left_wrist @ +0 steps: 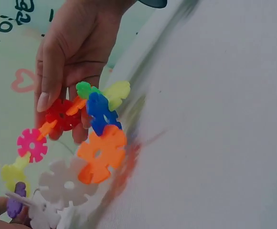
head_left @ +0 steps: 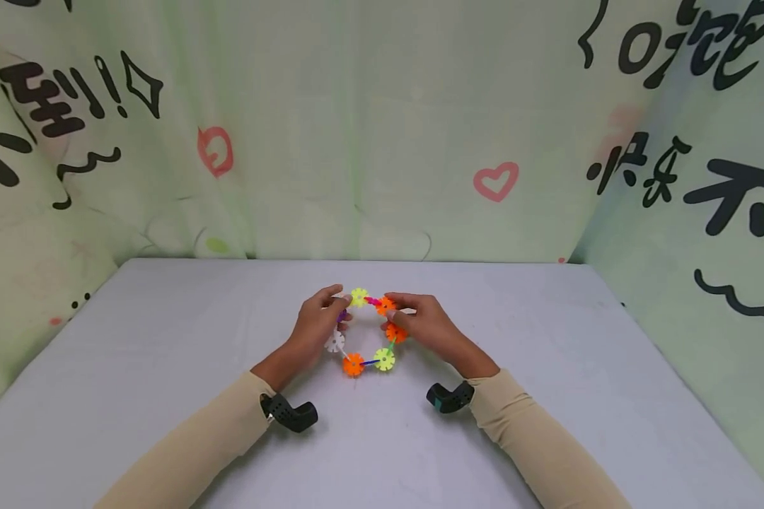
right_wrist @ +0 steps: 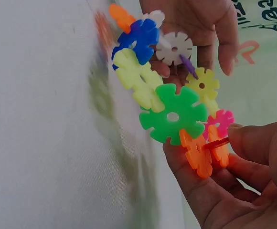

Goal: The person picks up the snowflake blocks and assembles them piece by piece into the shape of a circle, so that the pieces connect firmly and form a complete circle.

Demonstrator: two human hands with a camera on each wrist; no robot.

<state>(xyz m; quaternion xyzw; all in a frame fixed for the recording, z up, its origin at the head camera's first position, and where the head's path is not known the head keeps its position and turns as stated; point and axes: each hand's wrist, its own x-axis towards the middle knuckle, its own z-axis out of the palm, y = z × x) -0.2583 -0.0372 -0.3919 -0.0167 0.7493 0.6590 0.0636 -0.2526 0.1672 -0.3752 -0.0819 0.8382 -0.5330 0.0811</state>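
Note:
A closed ring of interlocking plastic snowflake discs [head_left: 353, 365] is held above the table between both hands. At its left side the left hand [head_left: 315, 324] grips the ring near a purple disc [left_wrist: 15, 200] and a white disc [head_left: 335, 343]. Opposite, the right hand [head_left: 429, 325] pinches a red disc [right_wrist: 216, 143] between thumb and fingers, with orange discs [right_wrist: 196, 155] slotted onto it. A green disc [right_wrist: 191, 107], a blue disc [left_wrist: 99, 112], a pink disc [left_wrist: 32, 145] and several yellow discs [head_left: 359, 297] make up other links.
A white-covered table [head_left: 165, 339] lies under the hands. Pale green curtains [head_left: 382, 127] with black lettering and red hearts hang behind it and on both sides. Each wrist wears a black camera band [head_left: 293, 415].

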